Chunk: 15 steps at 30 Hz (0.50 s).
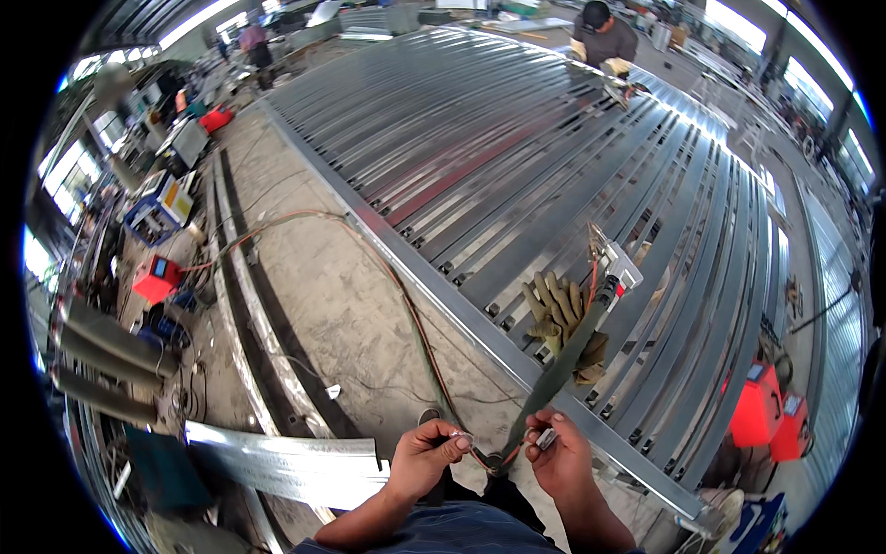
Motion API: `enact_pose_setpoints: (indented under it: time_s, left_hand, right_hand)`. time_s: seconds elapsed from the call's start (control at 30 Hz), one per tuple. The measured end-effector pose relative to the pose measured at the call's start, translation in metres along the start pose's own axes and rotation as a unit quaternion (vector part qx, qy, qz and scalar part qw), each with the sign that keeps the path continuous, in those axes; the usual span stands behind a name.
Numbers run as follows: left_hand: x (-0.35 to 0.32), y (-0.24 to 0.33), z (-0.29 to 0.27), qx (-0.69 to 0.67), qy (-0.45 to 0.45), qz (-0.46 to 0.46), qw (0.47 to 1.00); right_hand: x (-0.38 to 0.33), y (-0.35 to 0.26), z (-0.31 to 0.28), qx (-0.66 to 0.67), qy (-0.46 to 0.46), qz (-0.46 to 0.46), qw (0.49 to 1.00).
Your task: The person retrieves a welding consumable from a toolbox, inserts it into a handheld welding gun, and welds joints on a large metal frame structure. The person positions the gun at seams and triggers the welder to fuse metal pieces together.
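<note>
Low in the middle, my left hand is closed in a pinch on a small pale, shiny piece, too small to name. My right hand is closed on a small silvery block-like piece between thumb and fingers. Just beyond my hands, a dark green sleeved hose runs up to a white-and-silver handheld torch with a coppery tip, lying on the slatted metal panel. Olive work gloves lie beside the hose, partly under it.
Thin orange and green lines trail across the concrete floor. Long steel beams and a shiny metal channel lie left. Red machines stand right, a red box left. Across the panel, a co-worker wearing gloves bends over its far edge.
</note>
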State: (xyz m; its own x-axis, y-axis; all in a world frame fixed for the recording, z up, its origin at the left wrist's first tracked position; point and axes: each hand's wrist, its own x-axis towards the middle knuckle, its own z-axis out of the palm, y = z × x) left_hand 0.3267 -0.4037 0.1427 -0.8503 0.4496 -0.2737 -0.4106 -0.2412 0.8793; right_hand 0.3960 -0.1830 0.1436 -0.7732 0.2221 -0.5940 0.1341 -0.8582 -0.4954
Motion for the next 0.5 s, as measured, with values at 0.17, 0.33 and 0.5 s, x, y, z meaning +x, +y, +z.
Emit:
enact_pose_setpoints:
  time_s: [0.17, 0.33, 0.5]
  left_hand:
    - [0.103, 0.012, -0.068, 0.146, 0.035, -0.055, 0.987]
    - [0.156, 0.068, -0.090, 0.029, -0.051, -0.043, 0.997]
    - [0.169, 0.093, -0.084, -0.011, -0.160, -0.051, 0.986]
  right_hand:
    - [0.035, 0.032, 0.012, 0.114, -0.079, -0.069, 0.988]
    - [0.040, 0.042, 0.071, 0.103, -0.040, -0.104, 0.988]
    - [0.040, 0.050, 0.107, 0.116, -0.033, -0.146, 0.982]
